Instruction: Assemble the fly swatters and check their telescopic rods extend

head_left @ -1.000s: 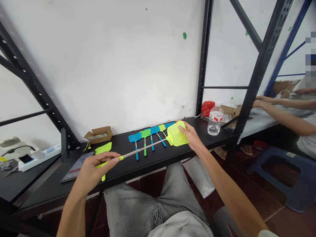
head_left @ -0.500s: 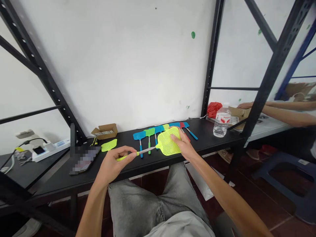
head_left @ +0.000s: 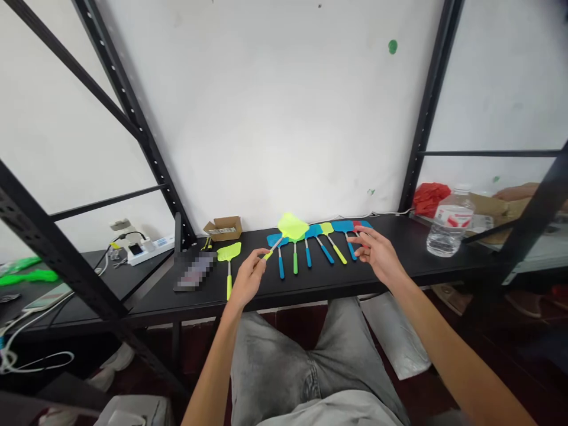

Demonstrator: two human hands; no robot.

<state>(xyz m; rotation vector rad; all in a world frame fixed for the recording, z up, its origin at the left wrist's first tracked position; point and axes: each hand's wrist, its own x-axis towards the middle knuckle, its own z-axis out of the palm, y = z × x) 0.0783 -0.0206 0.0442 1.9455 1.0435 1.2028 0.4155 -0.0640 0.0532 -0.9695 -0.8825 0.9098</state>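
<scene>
My left hand (head_left: 249, 273) is closed on the grip of a yellow-green fly swatter (head_left: 293, 226), whose blurred head tilts up over the shelf. My right hand (head_left: 375, 253) hangs open with fingers apart, in front of the row's right end and holding nothing. Behind lies a row of several fly swatters with metal shafts, among them a blue fly swatter (head_left: 281, 266), a green-handled one (head_left: 295, 263) and another yellow-green one (head_left: 338, 251). A red swatter head is partly hidden by my right fingers. Apart on the left lies a yellow-green fly swatter (head_left: 229, 269).
On the black shelf (head_left: 261, 294) are a small open cardboard box (head_left: 223, 229), a pixelated phone-like device (head_left: 194, 271), a water bottle (head_left: 450, 223) and a red plastic bag (head_left: 430, 198). A power strip (head_left: 151, 249) sits left. Black metal posts stand at both sides.
My right hand has let go of the yellow-green swatter's head and moved right. My left hand has raised the swatter, its head now pointing up. The view has turned left.
</scene>
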